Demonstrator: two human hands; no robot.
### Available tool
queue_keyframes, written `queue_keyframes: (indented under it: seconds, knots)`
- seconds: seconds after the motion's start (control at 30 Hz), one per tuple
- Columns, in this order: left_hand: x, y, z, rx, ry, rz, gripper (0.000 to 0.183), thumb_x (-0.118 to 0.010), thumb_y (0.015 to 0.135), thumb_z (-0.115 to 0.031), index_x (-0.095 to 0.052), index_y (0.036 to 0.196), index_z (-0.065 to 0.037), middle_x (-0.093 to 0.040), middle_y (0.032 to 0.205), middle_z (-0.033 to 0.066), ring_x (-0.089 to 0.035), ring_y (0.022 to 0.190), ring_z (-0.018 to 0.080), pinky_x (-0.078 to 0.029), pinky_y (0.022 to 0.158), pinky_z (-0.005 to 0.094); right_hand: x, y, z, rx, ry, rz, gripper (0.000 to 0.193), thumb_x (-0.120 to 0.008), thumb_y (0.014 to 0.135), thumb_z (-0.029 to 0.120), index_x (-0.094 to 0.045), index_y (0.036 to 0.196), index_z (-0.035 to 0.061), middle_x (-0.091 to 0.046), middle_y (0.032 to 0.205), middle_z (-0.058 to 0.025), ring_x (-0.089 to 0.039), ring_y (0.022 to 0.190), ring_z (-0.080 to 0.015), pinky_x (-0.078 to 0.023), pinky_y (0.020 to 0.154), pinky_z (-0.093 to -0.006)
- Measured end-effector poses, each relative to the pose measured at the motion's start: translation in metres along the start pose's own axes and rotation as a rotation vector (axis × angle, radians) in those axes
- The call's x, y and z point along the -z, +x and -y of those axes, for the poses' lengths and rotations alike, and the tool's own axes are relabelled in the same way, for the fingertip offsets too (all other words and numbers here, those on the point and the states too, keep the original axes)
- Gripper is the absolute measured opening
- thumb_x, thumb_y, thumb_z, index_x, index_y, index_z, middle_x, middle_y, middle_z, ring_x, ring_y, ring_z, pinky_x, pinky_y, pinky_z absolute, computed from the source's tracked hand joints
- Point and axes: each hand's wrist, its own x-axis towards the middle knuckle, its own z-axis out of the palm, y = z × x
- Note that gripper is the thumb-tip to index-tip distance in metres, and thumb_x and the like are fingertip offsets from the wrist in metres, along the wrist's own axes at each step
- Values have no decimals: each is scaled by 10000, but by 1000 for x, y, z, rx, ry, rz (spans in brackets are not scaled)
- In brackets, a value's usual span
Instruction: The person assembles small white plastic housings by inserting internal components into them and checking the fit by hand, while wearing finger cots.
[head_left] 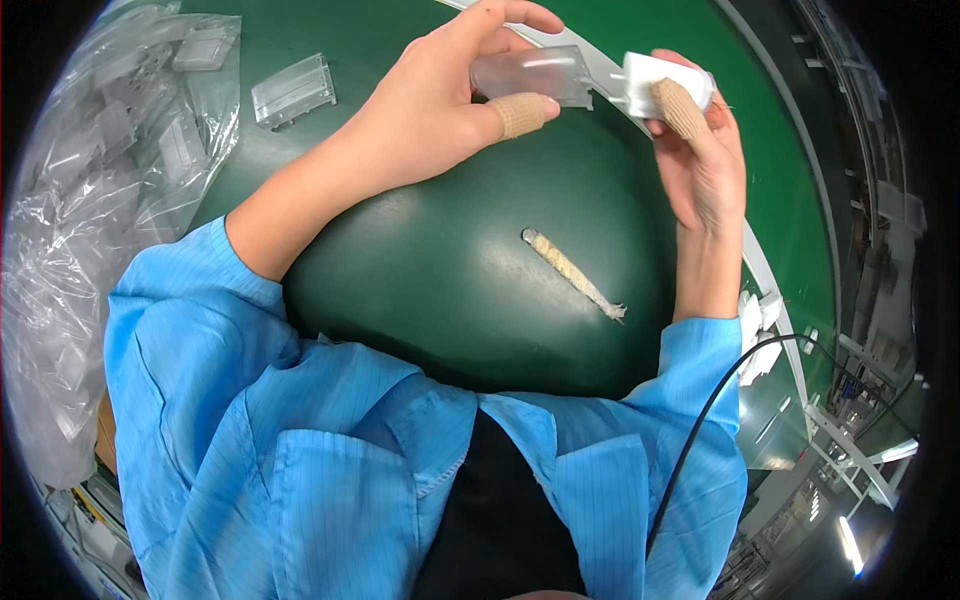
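Note:
My left hand [470, 85] is closed round a clear plastic housing [535, 75], its thumb, wrapped in a tan finger cover, along the lower edge. In my right hand [705, 160] is a white plastic part [655, 85] with small prongs pointing left, its thumb, also in a tan cover, pressed on the face. The two parts face each other with a narrow gap between them. Below them on the green table lies a slim tool wrapped in yellowish tape [570, 272], frayed at its lower right end.
A large clear plastic bag [120, 180] full of transparent housings fills the left side. One loose clear housing [294, 92] lies beside it. Several white parts [760, 335] lie past my right forearm, near a black cable [700, 420]. A pale curved strip [760, 240] crosses the green surface.

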Motion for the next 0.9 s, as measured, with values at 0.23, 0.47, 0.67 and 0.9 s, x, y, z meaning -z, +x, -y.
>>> queue_keyframes:
  seconds: [0.23,0.47,0.67,0.9]
  knots:
    - [0,8,18,23,-134,43,346,-630,848,31,-499,1166,-6,-601,1068,53,-569,1005,115,-451,876,253,-14,-9,19,-5,-246,78,409,-664,813,112,-553,1185,-16,-616,1094,-72,-597,897,-92,-477,708,-185]
    - [-11,-3,8,-66,-44,25,348,-659,848,-42,-567,1182,-11,-635,1025,36,-598,937,113,-478,836,255,-14,-11,20,-15,-292,117,405,-684,802,125,-570,1166,-12,-630,1055,-52,-597,886,-87,-480,720,-200]
    - [0,-2,1,24,350,146,381,-684,834,-71,-584,1195,-3,-632,1095,54,-592,999,133,-470,884,268,-24,-13,27,-2,-499,240,357,-692,777,52,-600,1119,1,-651,998,-39,-617,886,-103,-485,798,-225]
    - [-3,-1,4,-18,117,171,379,-692,834,-104,-602,1186,2,-692,959,103,-657,857,119,-523,720,251,-26,-14,24,-33,-470,81,320,-650,791,-5,-606,1107,-21,-649,1018,-60,-616,879,-105,-489,738,-227]
